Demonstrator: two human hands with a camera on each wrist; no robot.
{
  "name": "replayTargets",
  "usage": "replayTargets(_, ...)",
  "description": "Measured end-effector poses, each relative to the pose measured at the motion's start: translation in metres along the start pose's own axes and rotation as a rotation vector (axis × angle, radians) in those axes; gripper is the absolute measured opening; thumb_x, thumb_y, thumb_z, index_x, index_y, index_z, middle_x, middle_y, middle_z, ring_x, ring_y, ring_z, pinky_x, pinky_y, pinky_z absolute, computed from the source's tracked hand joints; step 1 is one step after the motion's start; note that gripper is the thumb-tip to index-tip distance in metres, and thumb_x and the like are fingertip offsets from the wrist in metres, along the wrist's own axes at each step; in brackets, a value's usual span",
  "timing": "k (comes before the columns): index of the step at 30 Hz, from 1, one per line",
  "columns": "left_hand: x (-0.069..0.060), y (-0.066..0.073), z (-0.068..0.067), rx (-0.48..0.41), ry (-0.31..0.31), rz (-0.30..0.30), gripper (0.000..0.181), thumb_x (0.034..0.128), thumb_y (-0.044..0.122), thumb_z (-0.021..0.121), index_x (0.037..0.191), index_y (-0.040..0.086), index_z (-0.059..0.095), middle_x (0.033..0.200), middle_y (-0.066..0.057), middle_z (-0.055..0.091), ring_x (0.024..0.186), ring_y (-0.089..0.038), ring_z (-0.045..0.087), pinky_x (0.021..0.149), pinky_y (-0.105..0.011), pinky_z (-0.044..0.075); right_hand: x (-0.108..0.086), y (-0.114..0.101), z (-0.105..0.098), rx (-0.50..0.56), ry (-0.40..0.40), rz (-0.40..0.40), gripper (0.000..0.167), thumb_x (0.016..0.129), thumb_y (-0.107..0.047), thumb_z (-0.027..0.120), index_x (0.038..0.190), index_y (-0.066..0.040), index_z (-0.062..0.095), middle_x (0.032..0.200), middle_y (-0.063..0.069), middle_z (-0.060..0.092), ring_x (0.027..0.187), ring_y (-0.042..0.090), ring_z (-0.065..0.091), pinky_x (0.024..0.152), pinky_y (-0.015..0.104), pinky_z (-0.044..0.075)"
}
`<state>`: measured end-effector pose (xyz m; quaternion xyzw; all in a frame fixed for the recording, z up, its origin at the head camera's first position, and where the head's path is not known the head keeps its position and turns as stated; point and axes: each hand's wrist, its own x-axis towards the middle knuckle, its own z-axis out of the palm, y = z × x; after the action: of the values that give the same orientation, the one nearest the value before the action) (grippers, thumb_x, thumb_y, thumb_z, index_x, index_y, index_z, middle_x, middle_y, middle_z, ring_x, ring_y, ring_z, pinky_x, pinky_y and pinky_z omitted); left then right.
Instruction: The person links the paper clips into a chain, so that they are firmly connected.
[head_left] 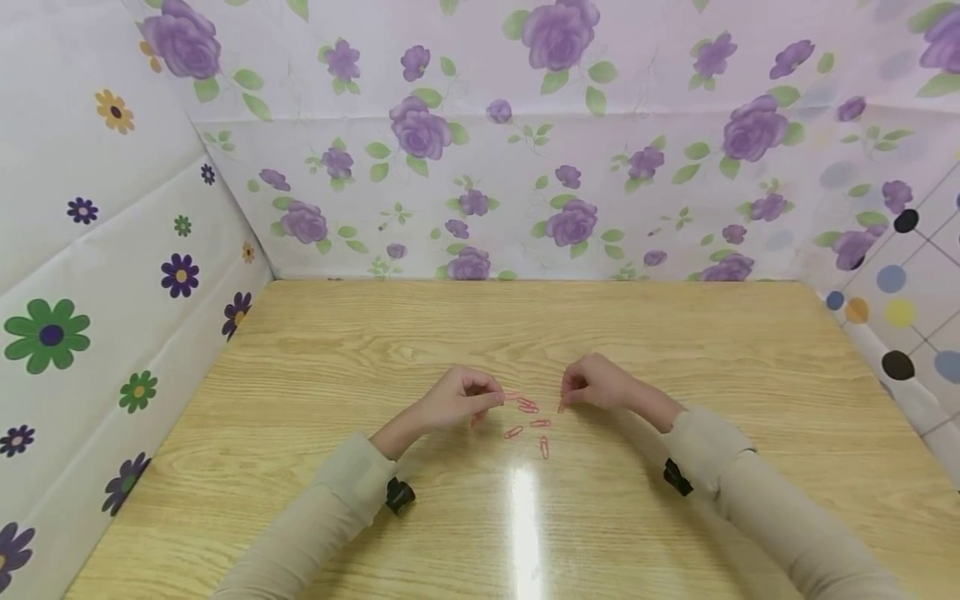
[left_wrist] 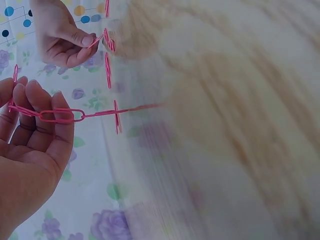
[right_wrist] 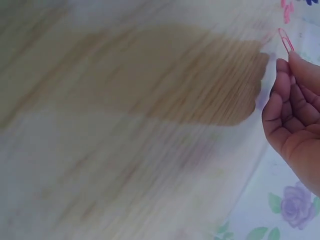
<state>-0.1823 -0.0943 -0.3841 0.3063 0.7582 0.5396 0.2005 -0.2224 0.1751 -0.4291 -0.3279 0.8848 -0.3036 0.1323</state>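
Observation:
Between its thumb and fingertips, my left hand (head_left: 453, 402) pinches a chain of linked pink paper clips (left_wrist: 62, 120). In the left wrist view the chain runs across the curled fingers and trails beyond them. My right hand (head_left: 602, 383) pinches one pink paper clip (right_wrist: 286, 41) by its end, and the rest of the clip sticks out past the fingertips. On the table between the hands lie several loose pink paper clips, among them one lying crosswise (head_left: 540, 423), a slanted clip (head_left: 513, 432) and a lengthwise clip (head_left: 544, 448).
The wood-grain table (head_left: 360, 333) carries a bright light reflection in front of the clips. Behind it stands a wall covering with purple flowers (head_left: 480, 196). Patterned sheets flank the table on the left (head_left: 67, 258) and right (head_left: 926, 292). Each wrist wears a small black camera.

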Motion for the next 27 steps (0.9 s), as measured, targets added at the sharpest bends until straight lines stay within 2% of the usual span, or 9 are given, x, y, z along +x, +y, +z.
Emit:
replayTargets(2, 0.0, 0.0, 0.0, 0.0, -0.004, 0.005, 0.016, 0.0912, 0.003, 0.052, 0.085, -0.007, 0.064, 0.066, -0.032, 0.049, 0.06, -0.051, 0.043, 0.051, -0.042, 0.044, -0.005, 0.001, 0.0, -0.062, 0.001, -0.02, 0.014, 0.082, -0.009, 0.067, 0.069, -0.01, 0.062, 0.062, -0.006, 0.055, 0.056, 0.005, 0.042, 0.054, 0.021, 0.038)
replayTargets(4, 0.001, 0.0, 0.001, 0.0, -0.009, 0.012, 0.016, 0.0913, 0.003, 0.052, 0.085, -0.007, 0.064, 0.067, -0.035, 0.048, 0.059, -0.05, 0.042, 0.049, -0.038, 0.042, -0.009, 0.001, -0.001, -0.105, 0.004, -0.036, 0.015, 0.082, -0.008, 0.066, 0.069, -0.011, 0.061, 0.062, -0.007, 0.054, 0.055, 0.005, 0.041, 0.053, 0.021, 0.038)
replayTargets(11, 0.004, 0.001, 0.005, -0.003, -0.018, 0.007, 0.016, 0.0908, 0.002, 0.052, 0.084, -0.006, 0.064, 0.065, -0.035, 0.046, 0.051, -0.038, 0.04, 0.045, -0.021, 0.035, -0.021, -0.002, -0.003, -0.162, 0.107, -0.083, 0.013, 0.081, -0.009, 0.068, 0.07, -0.013, 0.063, 0.067, -0.008, 0.056, 0.058, 0.004, 0.044, 0.055, 0.022, 0.04)
replayTargets(18, 0.009, 0.003, 0.01, 0.004, -0.02, 0.002, 0.015, 0.0898, 0.002, 0.054, 0.085, -0.007, 0.064, 0.064, -0.035, 0.046, 0.048, -0.021, 0.042, 0.045, -0.019, 0.034, -0.028, -0.011, -0.006, -0.187, 0.195, -0.113, 0.009, 0.079, -0.008, 0.07, 0.073, -0.011, 0.064, 0.071, -0.006, 0.056, 0.06, 0.005, 0.047, 0.054, 0.022, 0.042)
replayTargets(20, 0.01, 0.004, 0.011, 0.012, -0.019, 0.0, 0.015, 0.0901, 0.002, 0.053, 0.085, -0.006, 0.064, 0.064, -0.035, 0.046, 0.049, -0.023, 0.042, 0.045, -0.02, 0.034, -0.03, -0.014, -0.006, -0.178, 0.206, -0.112, 0.008, 0.08, -0.008, 0.069, 0.074, -0.011, 0.064, 0.072, -0.006, 0.057, 0.06, 0.005, 0.048, 0.054, 0.022, 0.043)
replayTargets(27, 0.015, 0.007, 0.014, 0.028, -0.028, 0.013, 0.016, 0.091, 0.003, 0.052, 0.085, -0.005, 0.065, 0.066, -0.033, 0.05, 0.06, -0.047, 0.044, 0.049, -0.023, 0.036, -0.034, -0.023, -0.007, -0.167, 0.276, -0.13, 0.01, 0.079, -0.006, 0.07, 0.075, -0.012, 0.063, 0.07, -0.007, 0.056, 0.06, 0.004, 0.047, 0.053, 0.022, 0.042)
